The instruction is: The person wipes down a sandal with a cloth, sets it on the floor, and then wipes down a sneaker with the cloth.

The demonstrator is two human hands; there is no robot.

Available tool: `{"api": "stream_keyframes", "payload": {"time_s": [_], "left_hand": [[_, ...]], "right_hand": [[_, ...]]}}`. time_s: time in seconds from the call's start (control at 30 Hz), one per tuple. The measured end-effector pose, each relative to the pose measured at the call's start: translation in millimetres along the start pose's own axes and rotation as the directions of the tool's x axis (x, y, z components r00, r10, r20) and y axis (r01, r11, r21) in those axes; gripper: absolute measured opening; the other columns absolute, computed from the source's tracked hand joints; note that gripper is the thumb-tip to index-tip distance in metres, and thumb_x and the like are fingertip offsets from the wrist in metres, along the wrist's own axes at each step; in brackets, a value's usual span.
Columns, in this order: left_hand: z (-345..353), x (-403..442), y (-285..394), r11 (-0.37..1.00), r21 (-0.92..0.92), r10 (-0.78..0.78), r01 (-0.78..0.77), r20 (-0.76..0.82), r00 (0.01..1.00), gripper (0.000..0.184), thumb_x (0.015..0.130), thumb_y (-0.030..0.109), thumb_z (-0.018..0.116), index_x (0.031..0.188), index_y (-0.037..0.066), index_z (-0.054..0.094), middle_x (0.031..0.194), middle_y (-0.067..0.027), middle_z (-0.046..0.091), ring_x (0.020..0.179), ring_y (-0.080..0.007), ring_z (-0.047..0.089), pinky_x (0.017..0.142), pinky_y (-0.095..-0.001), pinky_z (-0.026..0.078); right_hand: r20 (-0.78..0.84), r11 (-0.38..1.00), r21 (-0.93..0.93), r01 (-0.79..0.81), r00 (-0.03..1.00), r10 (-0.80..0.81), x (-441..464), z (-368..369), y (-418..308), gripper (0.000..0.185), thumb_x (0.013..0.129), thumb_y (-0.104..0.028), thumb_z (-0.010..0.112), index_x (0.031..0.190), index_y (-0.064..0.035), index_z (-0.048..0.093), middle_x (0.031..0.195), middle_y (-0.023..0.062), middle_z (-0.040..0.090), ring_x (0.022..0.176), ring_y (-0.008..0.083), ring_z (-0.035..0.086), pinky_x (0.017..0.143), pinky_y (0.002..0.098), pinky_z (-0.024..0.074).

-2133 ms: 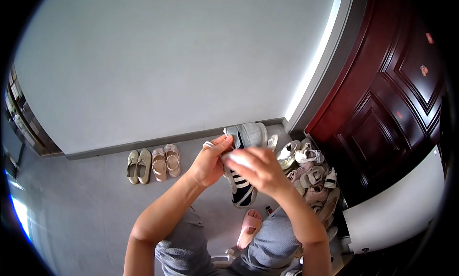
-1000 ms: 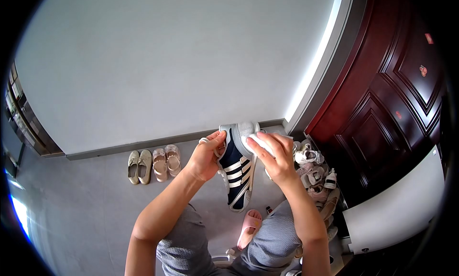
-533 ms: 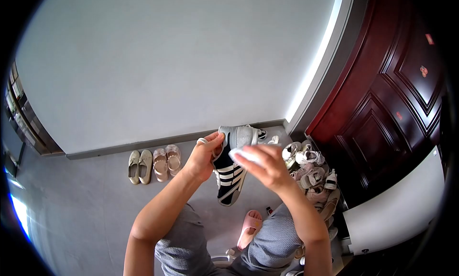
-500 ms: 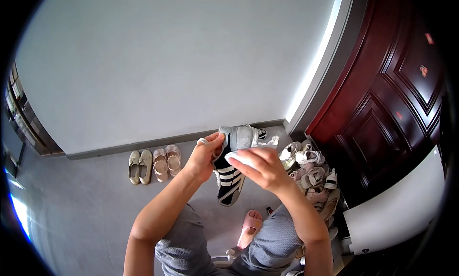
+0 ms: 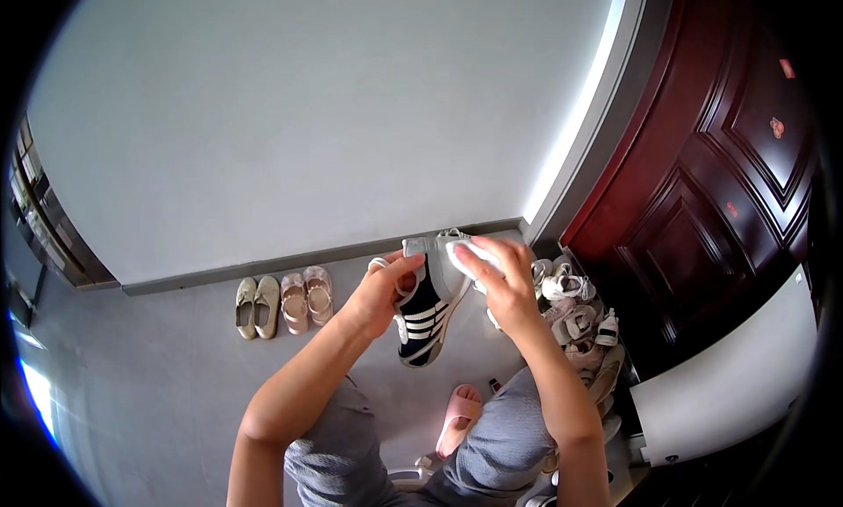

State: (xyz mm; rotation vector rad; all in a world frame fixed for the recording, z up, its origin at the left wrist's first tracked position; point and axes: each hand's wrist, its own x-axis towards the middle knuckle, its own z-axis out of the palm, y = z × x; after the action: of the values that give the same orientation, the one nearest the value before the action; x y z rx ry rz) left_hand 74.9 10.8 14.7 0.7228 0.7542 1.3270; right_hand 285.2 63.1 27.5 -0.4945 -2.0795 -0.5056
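A dark blue shoe (image 5: 423,321) with white stripes and a grey heel hangs toe-down in front of me. My left hand (image 5: 379,294) grips it by the collar on its left side, with a white lace or loop by the fingers. In my right hand (image 5: 505,283) is a white cloth (image 5: 470,257), pressed to the grey heel part of the shoe. The fingers partly cover the cloth. Part of another shoe with laces shows behind the heel.
Beige flats (image 5: 256,308) and pink-beige sandals (image 5: 306,301) stand by the wall at left. A pile of shoes (image 5: 575,318) lies at right, beside a dark red door (image 5: 685,235) and a white panel (image 5: 729,388). One foot wears a pink slipper (image 5: 458,417).
My right hand has moved up and to the right with the white cloth, from the striped side to the heel. The shoe has tilted slightly in my left hand.
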Motion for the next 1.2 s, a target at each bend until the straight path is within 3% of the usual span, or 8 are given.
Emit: {"api": "stream_keyframes", "payload": {"time_s": [0.17, 0.33, 0.5, 0.63, 0.77, 0.83, 0.97, 1.2], "left_hand": [[-13, 3, -4, 0.996, 0.085, -0.011, 0.002, 0.105, 0.994, 0.022, 0.1, 0.022, 0.059, 0.115, 0.008, 0.065, 0.098, -0.0014, 0.069, 0.086, -0.0102, 0.064, 0.078, -0.0279, 0.05], [0, -6, 1, 1.0, 0.019, 0.022, -0.024, 0.108, 0.994, 0.021, 0.1, 0.023, 0.059, 0.115, 0.008, 0.065, 0.1, -0.0005, 0.069, 0.09, -0.0106, 0.063, 0.079, -0.029, 0.049], [-20, 5, -12, 0.993, -0.102, 0.079, -0.054, 0.268, 0.96, 0.015, 0.1, 0.016, 0.058, 0.109, 0.006, 0.066, 0.094, 0.003, 0.066, 0.086, -0.007, 0.06, 0.077, -0.0248, 0.045], [-12, 3, -13, 0.989, -0.14, 0.075, -0.038, 0.268, 0.961, 0.021, 0.099, 0.011, 0.057, 0.118, 0.005, 0.063, 0.111, -0.0025, 0.067, 0.101, -0.0105, 0.061, 0.092, -0.0296, 0.047], [6, -6, -10, 0.942, -0.335, 0.06, 0.021, 0.231, 0.971, 0.023, 0.1, 0.016, 0.057, 0.12, 0.006, 0.062, 0.115, -0.0039, 0.068, 0.107, -0.0134, 0.061, 0.102, -0.0346, 0.044], [6, -7, -11, 0.902, -0.429, 0.06, 0.044, 0.227, 0.972, 0.028, 0.101, 0.022, 0.057, 0.122, 0.004, 0.059, 0.118, -0.0037, 0.064, 0.103, -0.0149, 0.057, 0.099, -0.035, 0.044], [8, 0, -26, 0.874, -0.483, 0.001, 0.043, 0.091, 0.996, 0.029, 0.102, 0.03, 0.056, 0.118, 0.006, 0.059, 0.113, -0.0049, 0.064, 0.103, -0.0161, 0.057, 0.098, -0.0363, 0.045], [-14, 10, -42, 0.879, -0.463, 0.075, 0.113, 0.37, 0.926, 0.025, 0.102, 0.027, 0.057, 0.117, 0.008, 0.062, 0.111, -0.0047, 0.066, 0.092, -0.0134, 0.06, 0.087, -0.0326, 0.047]], "right_hand": [[0.076, 0.984, 0.082, 0.159, 0.983, -0.165, 1, 1, -23, 0.046, 0.08, -0.006, 0.075, 0.125, -0.015, 0.071, 0.119, 0.0027, 0.061, 0.105, 0.0201, 0.057, 0.093, 0.0339, 0.0472], [0.004, 0.996, -0.024, -0.084, 0.996, 0.084, -3, -1, -4, 0.055, 0.083, 0.006, 0.068, 0.132, -0.0191, 0.067, 0.119, 0.0044, 0.061, 0.105, 0.0215, 0.058, 0.092, 0.0355, 0.0489], [0.052, 0.995, 0.049, 0.084, 0.995, -0.087, 2, 6, -27, 0.05, 0.083, 0.003, 0.07, 0.128, -0.0164, 0.069, 0.115, 0.0025, 0.06, 0.106, 0.0211, 0.057, 0.091, 0.036, 0.0475], [-0.045, 0.989, -0.05, -0.14, 0.989, 0.138, 2, 4, -4, 0.058, 0.075, 0.01, 0.067, 0.129, -0.0127, 0.069, 0.116, 0.0074, 0.06, 0.103, 0.0247, 0.057, 0.089, 0.0384, 0.0471], [-0.069, 0.994, 0.073, -0.083, 0.994, 0.088, -2, 16, -16, 0.053, 0.08, 0.008, 0.068, 0.129, -0.0127, 0.069, 0.118, 0.0072, 0.061, 0.104, 0.0241, 0.058, 0.09, 0.036, 0.0476], [-0.028, 0.999, 0.035, 0.023, 0.999, -0.022, 6, 11, -27, 0.051, 0.083, 0.005, 0.069, 0.13, -0.0141, 0.068, 0.117, 0.0062, 0.061, 0.105, 0.0233, 0.058, 0.09, 0.0365, 0.0477], [-0.064, 0.988, 0.018, -0.151, 0.986, 0.152, 4, 9, -7, 0.061, 0.076, 0.012, 0.063, 0.132, -0.0116, 0.066, 0.116, 0.0098, 0.059, 0.102, 0.0287, 0.058, 0.089, 0.0409, 0.0464], [-0.019, 0.999, 0.04, -0.031, 0.999, 0.032, 4, 9, -23, 0.05, 0.082, 0.002, 0.07, 0.13, -0.0127, 0.068, 0.116, 0.0056, 0.061, 0.103, 0.0233, 0.058, 0.091, 0.0374, 0.0457]]}}
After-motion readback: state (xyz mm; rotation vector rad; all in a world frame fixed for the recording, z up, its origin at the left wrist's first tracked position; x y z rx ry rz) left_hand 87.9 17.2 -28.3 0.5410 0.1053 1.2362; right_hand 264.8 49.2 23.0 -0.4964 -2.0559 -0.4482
